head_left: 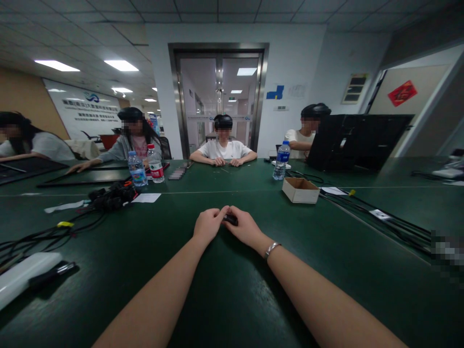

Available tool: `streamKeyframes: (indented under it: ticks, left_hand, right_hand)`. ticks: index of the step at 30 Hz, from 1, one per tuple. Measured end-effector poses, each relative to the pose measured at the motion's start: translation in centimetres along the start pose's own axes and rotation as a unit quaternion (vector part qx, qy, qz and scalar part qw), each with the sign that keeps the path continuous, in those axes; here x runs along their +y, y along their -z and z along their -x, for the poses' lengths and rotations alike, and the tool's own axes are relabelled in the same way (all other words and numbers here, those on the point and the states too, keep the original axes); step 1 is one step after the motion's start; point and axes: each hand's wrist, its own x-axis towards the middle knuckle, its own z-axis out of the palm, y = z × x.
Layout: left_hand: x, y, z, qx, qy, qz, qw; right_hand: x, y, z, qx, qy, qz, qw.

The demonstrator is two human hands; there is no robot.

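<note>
Both of my hands meet over the middle of the green table [232, 270]. Between them is a small black object [231, 220], mostly covered, so its kind cannot be made out. My right hand [248, 227], with a silver band on its wrist, is closed around the object. My left hand [209, 225] is closed at the object's other side, its thumb tip against the right fingertips. The undersides of the fingers on both hands are hidden.
An open white box [300, 192] and a water bottle [281, 161] stand right of centre. Two bottles [137, 169] and a black cable bundle [113, 195] are on the left. More cables [384, 217] run along the right. Several people sit around the table.
</note>
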Motion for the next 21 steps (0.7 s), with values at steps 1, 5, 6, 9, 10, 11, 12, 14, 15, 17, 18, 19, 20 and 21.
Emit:
streamKeyframes:
  ticks: [1, 5, 6, 9, 10, 11, 12, 14, 15, 17, 18, 19, 20, 21]
  left_hand:
    - [0.0, 0.1, 0.0, -0.003, -0.003, 0.003, 1.0]
    - [-0.1, 0.3, 0.0, 0.0, 0.001, 0.018, 1.0]
    - [-0.1, 0.3, 0.0, 0.004, 0.005, 0.018, 1.0]
    - [-0.3, 0.7, 0.3, 0.012, 0.013, -0.007, 1.0]
    - [-0.5, 0.9, 0.5, 0.006, 0.012, -0.022, 1.0]
    - [-0.7, 1.3, 0.7, -0.007, 0.008, -0.039, 0.999]
    - [-0.9, 1.9, 1.0, -0.023, -0.001, -0.061, 0.998]
    - [-1.6, 3.7, 1.8, -0.058, -0.029, -0.122, 0.99]
    - [-2.0, 5.0, 2.3, -0.064, -0.05, -0.162, 0.983]
    - [-3.2, 8.1, 3.8, -0.055, -0.095, -0.25, 0.962]
    - [-3.9, 10.0, 4.7, -0.038, -0.111, -0.296, 0.948]
    - [-4.8, 12.1, 5.8, -0.018, -0.113, -0.346, 0.931]
    - [-5.8, 14.2, 7.0, 0.005, -0.1, -0.395, 0.913]
    - [-7.0, 16.4, 8.3, 0.025, -0.073, -0.436, 0.897]
  right_hand:
    - [-0.1, 0.1, 0.0, -0.004, 0.001, 0.008, 1.0]
    - [-0.2, 0.4, 0.2, -0.033, 0.014, 0.054, 0.998]
    - [-0.1, 0.5, 0.2, -0.039, 0.02, 0.063, 0.997]
    - [0.6, 1.1, 0.4, -0.04, 0.018, 0.08, 0.996]
    - [0.9, 1.4, 0.6, -0.036, 0.007, 0.087, 0.995]
    - [1.2, 1.8, 0.7, -0.031, -0.007, 0.097, 0.995]
    - [1.6, 2.4, 0.9, -0.025, -0.025, 0.109, 0.993]
    - [2.4, 4.0, 1.5, -0.013, -0.07, 0.135, 0.988]
    - [2.9, 5.0, 1.9, -0.006, -0.097, 0.146, 0.985]
    - [4.2, 7.7, 3.1, 0.002, -0.154, 0.174, 0.973]
    - [4.9, 9.2, 3.8, 0.004, -0.173, 0.194, 0.965]
    - [5.6, 10.9, 4.7, 0.011, -0.193, 0.22, 0.956]
    - [6.2, 12.5, 5.6, 0.018, -0.217, 0.246, 0.945]
    - [6.7, 14.2, 6.5, 0.016, -0.242, 0.271, 0.931]
